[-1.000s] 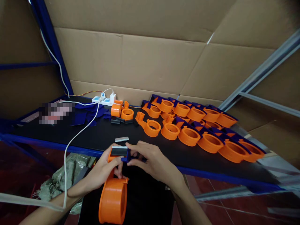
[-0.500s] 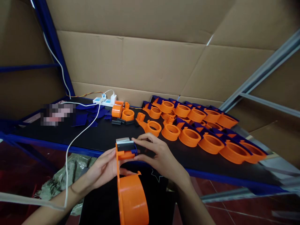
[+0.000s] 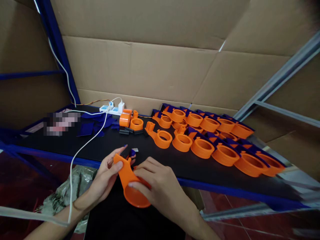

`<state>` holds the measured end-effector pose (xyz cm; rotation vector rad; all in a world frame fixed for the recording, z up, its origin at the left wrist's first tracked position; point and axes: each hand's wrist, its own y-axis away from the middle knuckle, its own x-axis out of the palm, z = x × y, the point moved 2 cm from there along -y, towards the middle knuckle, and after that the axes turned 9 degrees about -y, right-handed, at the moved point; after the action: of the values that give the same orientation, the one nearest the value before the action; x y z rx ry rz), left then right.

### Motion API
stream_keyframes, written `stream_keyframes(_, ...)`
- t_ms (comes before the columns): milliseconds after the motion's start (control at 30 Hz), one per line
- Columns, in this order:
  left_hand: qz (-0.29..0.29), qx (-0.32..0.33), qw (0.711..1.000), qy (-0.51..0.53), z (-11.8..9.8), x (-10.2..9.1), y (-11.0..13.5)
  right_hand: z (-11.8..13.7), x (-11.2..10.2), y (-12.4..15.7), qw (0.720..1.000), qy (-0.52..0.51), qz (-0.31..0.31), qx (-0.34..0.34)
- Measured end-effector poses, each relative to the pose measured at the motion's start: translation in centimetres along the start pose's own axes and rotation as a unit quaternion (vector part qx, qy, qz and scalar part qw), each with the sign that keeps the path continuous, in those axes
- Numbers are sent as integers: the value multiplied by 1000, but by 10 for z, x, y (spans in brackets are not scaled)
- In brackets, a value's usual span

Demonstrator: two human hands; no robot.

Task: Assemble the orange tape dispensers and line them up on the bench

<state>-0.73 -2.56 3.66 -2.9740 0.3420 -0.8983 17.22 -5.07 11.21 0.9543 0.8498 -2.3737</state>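
Both my hands hold one orange tape dispenser (image 3: pixel 128 181) above the front edge of the black table (image 3: pixel 82 143). My left hand (image 3: pixel 106 176) grips its handle end, thumb on the orange top, beside a small blue and black piece (image 3: pixel 128 152). My right hand (image 3: pixel 156 186) is wrapped round the round drum end, which is turned with its open side facing me. A small grey metal strip (image 3: pixel 135 149) lies on the table just behind the dispenser.
Several orange dispensers with blue parts (image 3: pixel 212 140) lie in rows on the right of the table. Loose orange rings and black pieces (image 3: pixel 131 125) sit mid-table. A white power strip (image 3: pixel 111 108) and white cable (image 3: pixel 82 146) run left. Cardboard walls (image 3: pixel 150 66) stand behind.
The dispenser was turned over in my hands: the drum swung up from hanging low, and my right hand moved from the blade end down onto the drum.
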Motion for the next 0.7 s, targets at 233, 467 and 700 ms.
stream_keyframes(233, 121, -42, 978, 165, -2, 9, -1, -21, -2, -11, 937, -335, 7, 94)
stream_keyframes(467, 79, -113, 969, 204, -1, 1, -10, -18, -31, -53, 995, -2, -89, 41)
stream_keyframes(700, 47, -106, 978, 175, -5, 6, -4, -30, 30, -189, 973, 140, 55, -176)
